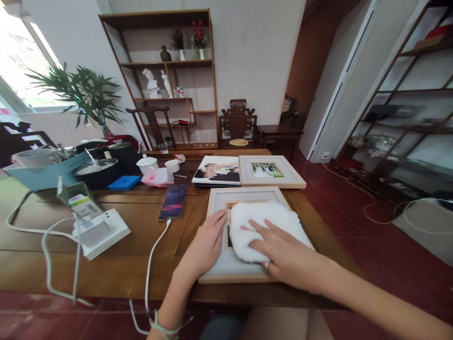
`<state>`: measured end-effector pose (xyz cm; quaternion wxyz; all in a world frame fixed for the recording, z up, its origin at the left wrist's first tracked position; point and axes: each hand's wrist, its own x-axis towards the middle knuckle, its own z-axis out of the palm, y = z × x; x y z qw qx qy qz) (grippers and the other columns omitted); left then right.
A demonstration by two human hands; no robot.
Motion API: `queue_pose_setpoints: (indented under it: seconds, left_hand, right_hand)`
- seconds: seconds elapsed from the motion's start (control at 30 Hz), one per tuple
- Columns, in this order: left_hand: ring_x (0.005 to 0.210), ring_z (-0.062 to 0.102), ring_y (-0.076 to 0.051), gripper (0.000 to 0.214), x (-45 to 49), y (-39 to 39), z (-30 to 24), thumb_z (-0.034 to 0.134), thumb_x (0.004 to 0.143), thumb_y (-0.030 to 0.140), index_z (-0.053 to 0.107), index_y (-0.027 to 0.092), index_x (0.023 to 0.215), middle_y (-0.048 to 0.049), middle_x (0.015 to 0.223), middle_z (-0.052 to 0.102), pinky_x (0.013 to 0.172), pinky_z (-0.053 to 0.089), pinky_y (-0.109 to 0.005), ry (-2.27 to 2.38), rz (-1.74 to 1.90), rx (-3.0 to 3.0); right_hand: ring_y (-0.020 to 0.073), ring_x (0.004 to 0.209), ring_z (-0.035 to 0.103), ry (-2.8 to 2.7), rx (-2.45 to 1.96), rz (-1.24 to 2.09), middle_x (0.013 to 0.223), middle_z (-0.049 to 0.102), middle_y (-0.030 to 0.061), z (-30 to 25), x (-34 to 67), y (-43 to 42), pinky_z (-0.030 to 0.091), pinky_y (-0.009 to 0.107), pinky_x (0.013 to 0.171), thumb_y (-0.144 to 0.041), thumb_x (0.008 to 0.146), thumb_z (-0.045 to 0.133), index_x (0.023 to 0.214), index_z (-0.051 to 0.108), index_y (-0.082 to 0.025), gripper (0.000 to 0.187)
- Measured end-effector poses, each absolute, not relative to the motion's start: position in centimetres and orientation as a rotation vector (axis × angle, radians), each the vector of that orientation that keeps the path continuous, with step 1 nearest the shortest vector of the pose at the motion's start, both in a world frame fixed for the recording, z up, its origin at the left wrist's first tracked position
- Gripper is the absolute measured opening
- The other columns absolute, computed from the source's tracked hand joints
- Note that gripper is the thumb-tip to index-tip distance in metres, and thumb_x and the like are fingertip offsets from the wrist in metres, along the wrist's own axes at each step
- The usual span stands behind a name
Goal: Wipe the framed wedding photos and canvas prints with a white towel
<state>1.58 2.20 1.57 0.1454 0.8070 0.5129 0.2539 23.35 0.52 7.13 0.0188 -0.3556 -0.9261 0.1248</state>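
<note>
A light wooden picture frame [238,277] lies flat near the table's front edge. Over its middle and right side is a thick, fluffy white cloth [247,217], hiding most of the small picture inside. My right hand [283,250] holds the cloth against the frame, its fingers spread and partly sunk in the pile. On the frame's left side rests my left hand [207,243], fingers stretched out toward the inner picture's edge and nothing held. Just behind lie a second framed photo [266,170] and a white-edged photo panel [217,170].
On the wooden table [134,241] to the left are a phone [172,202] on a white charging cable [151,257], an opened white box [101,231] and a blue box [123,182]. Pots [95,170], a lidded white cup [147,163] and a light-blue bin [38,174] stand behind.
</note>
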Motion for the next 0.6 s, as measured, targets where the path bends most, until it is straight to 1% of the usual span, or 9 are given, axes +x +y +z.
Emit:
queue_pose_setpoints:
  seconds: [0.1,0.23,0.33,0.4,0.47,0.53,0.6]
  left_hand:
    - [0.131,0.035,-0.021,0.044,1.6,2.1,1.7,0.028,0.09,0.016,0.04,0.016,0.133,-0.0121,0.141,0.039,0.108,0.03,-0.045,1.475,0.744,2.303]
    - [0.131,0.034,-0.021,0.044,1.6,2.0,1.9,0.029,0.09,0.017,0.041,0.017,0.132,-0.0117,0.141,0.039,0.108,0.03,-0.045,1.476,0.75,2.283]
    - [0.13,0.036,-0.021,0.043,1.6,2.0,2.0,0.03,0.09,0.016,0.043,0.018,0.131,-0.0106,0.14,0.041,0.109,0.03,-0.045,1.471,0.771,2.27]
    - [0.13,0.036,-0.02,0.043,1.6,2.0,2.0,0.03,0.09,0.016,0.043,0.018,0.132,-0.0104,0.14,0.042,0.109,0.029,-0.044,1.464,0.781,2.271]
    - [0.13,0.036,-0.02,0.043,1.6,2.1,2.0,0.029,0.09,0.016,0.042,0.018,0.132,-0.0103,0.14,0.042,0.109,0.029,-0.044,1.46,0.785,2.272]
    - [0.131,0.036,-0.02,0.043,1.6,2.1,1.8,0.029,0.091,0.016,0.041,0.018,0.132,-0.0106,0.139,0.042,0.109,0.029,-0.044,1.461,0.787,2.274]
    - [0.131,0.035,-0.021,0.044,1.5,2.1,1.7,0.028,0.091,0.016,0.041,0.017,0.132,-0.0113,0.14,0.042,0.109,0.029,-0.045,1.469,0.785,2.276]
  right_hand:
    - [0.0283,0.135,0.018,-2.822,-1.107,0.159,0.142,0.035,0.0168,5.4,22.9,4.9,0.017,0.05,0.107,-0.001,0.064,0.046,0.115,0.055,-0.012,0.053]
    - [0.0315,0.136,0.009,-2.796,-1.105,-0.07,0.147,0.025,0.0157,5.3,22.4,10.2,0.014,0.057,0.105,0.003,0.062,0.047,0.119,0.05,-0.011,0.059]
    - [0.0313,0.136,0.008,-2.812,-1.086,-0.09,0.145,0.029,0.0168,5.3,21.7,11.4,0.012,0.058,0.104,0.007,0.059,0.046,0.119,0.05,-0.01,0.062]
    - [0.0309,0.136,0.012,-2.856,-1.034,-0.061,0.143,0.034,0.0161,5.2,21.3,10.4,0.014,0.059,0.103,0.011,0.057,0.04,0.116,0.052,-0.011,0.064]
    - [0.0306,0.134,0.019,-2.902,-0.972,0.012,0.14,0.038,0.016,5.3,21.1,8.4,0.02,0.058,0.102,0.014,0.056,0.036,0.113,0.054,-0.011,0.065]
    - [0.0295,0.131,0.028,-2.94,-0.935,0.151,0.132,0.048,0.0167,6.0,21.4,5.7,0.026,0.054,0.101,0.012,0.056,0.036,0.105,0.058,-0.012,0.059]
    - [0.0274,0.126,0.038,-2.983,-0.94,0.331,0.121,0.057,0.0153,7.0,22.1,3.0,0.028,0.048,0.101,0.01,0.057,0.038,0.096,0.061,-0.014,0.052]
